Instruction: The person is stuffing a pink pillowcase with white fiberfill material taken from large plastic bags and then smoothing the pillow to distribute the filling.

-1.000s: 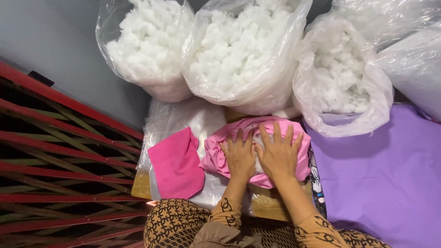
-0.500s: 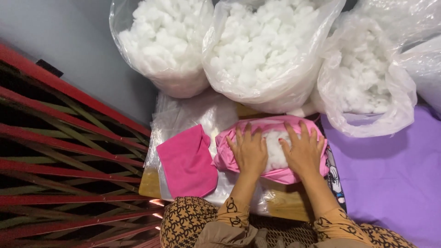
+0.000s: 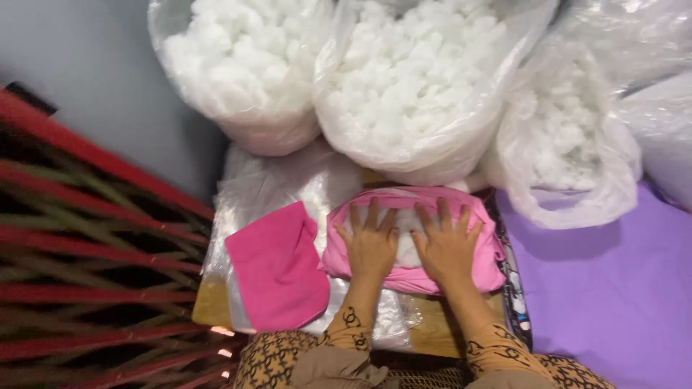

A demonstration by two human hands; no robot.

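Both hands lie flat on a pink cover (image 3: 461,270) stuffed with white filling (image 3: 407,241): left hand (image 3: 370,247) and right hand (image 3: 448,248) side by side, fingers spread wide, pressing and gripping nothing. It rests on a clear plastic sheet (image 3: 281,180) over a small wooden table (image 3: 213,302). Just left lies a flat pink cloth (image 3: 277,268). Behind stand three plastic bags (image 3: 404,155) of white filling against a grey wall (image 3: 94,86). Purple fabric (image 3: 613,302) spreads to the right; red slats (image 3: 86,238) run at left.
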